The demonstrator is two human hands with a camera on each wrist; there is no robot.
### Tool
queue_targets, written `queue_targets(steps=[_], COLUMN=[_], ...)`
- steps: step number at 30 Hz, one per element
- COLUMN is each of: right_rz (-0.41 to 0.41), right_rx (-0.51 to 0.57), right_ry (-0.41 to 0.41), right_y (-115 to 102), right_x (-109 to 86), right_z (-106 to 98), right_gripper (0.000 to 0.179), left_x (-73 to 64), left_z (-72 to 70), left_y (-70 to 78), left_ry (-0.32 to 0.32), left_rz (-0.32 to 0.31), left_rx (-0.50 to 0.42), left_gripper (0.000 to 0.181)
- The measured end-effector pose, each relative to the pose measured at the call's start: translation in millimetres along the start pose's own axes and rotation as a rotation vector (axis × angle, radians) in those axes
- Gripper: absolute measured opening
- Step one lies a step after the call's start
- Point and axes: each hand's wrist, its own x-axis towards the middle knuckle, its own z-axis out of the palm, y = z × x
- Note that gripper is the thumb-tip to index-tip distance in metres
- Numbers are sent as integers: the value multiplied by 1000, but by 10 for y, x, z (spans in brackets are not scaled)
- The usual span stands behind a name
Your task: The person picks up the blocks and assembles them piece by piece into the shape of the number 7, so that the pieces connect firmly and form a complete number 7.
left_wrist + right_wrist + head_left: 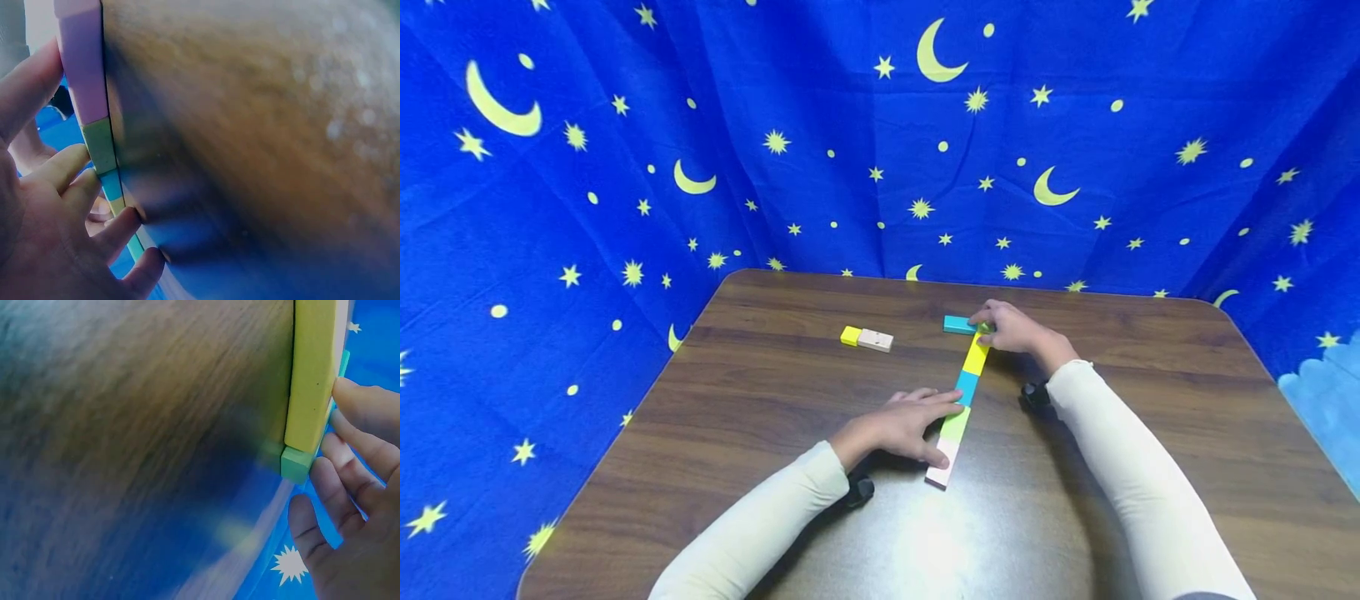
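Observation:
A straight row of flat coloured blocks runs away from me: a pink block [938,475], a light green block [953,427], a blue block [967,387] and a yellow block [976,357]. At its far end a teal block [957,324] lies crosswise, pointing left. My left hand [898,427] spreads along the row's left side, thumb at the pink block, fingertips by the blue and light green ones. My right hand [1017,329] touches the far corner, its index finger on the teal block and its thumb beside the yellow one [311,375]; it partly hides that corner.
On the wooden table [760,400], left of the row, a small yellow block [850,335] sits end to end with a pale block [876,340]. A blue curtain [850,125] with moons and stars hangs behind the table's back edge and along both sides.

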Motion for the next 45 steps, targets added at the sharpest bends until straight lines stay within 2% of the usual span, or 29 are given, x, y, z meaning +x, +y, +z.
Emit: queue_targets(steps=[9, 21, 26, 31, 34, 39, 42, 45], right_rz=[-23, 22, 20, 10, -6, -15, -11, -4], right_rx=[-32, -27, -26, -30, -33, -18, -12, -11], right_ry=[9, -16, -17, -10, -3, 3, -4, -8], right_y=[-8, -6, 6, 9, 6, 0, 3, 9], right_x=[-12, -23, -20, -16, -14, -17, -23, -31], right_z=[13, 14, 19, 27, 28, 30, 28, 22], right_gripper=[40, 42, 41, 41, 41, 41, 41, 41], left_x=[-6, 20, 27, 33, 44, 24, -11, -26], left_z=[-11, 0, -4, -66, -178, -419, -513, -566], left_y=[-9, 10, 14, -44, -165, -539, -789, -982], left_ry=[14, 43, 51, 81, 153, 391, 518, 590], left_rz=[13, 13, 7, 32, 34, -13, -69, -139], left_rx=[-16, 13, -2, -49, -26, 64, 91, 101], left_gripper=[81, 71, 68, 66, 62, 51, 44, 38])
